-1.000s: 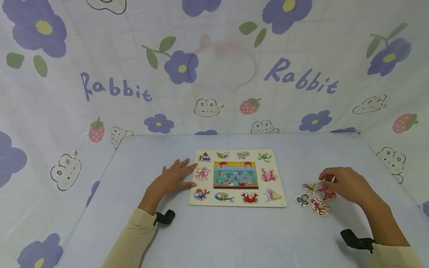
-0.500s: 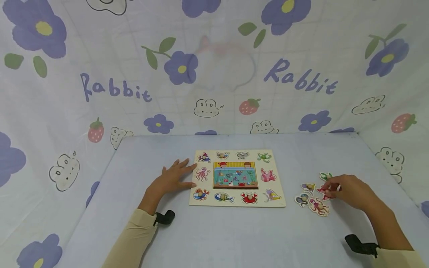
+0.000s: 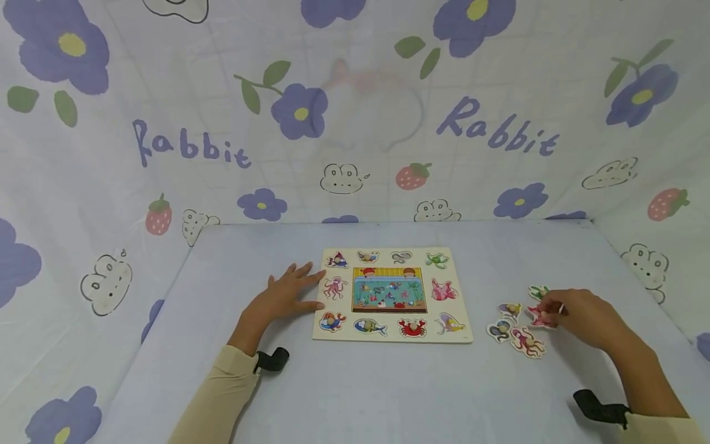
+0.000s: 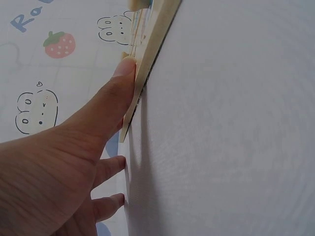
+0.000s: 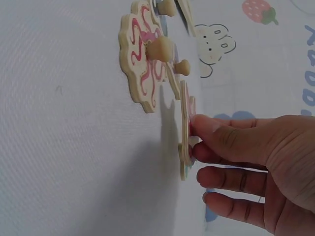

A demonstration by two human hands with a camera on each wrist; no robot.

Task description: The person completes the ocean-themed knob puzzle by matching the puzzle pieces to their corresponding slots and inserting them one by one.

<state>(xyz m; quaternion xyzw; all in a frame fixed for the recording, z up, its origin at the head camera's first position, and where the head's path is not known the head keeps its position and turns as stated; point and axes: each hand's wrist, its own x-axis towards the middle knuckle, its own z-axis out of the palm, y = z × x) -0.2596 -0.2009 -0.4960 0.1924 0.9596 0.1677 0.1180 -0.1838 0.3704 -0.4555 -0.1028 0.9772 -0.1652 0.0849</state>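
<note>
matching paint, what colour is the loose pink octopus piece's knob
Pale tan wooden knob, clearest in the right wrist view.

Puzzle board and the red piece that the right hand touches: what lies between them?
In the head view, a yellow-tipped piece and a grey piece lie there; the tabletop from them to the puzzle board is bare.

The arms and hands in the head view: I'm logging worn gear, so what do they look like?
The left sleeve and right sleeve are plain beige. A bent black device juts out near each cuff, left and right. The left hand and right hand are gloveless. No cables show.
</note>
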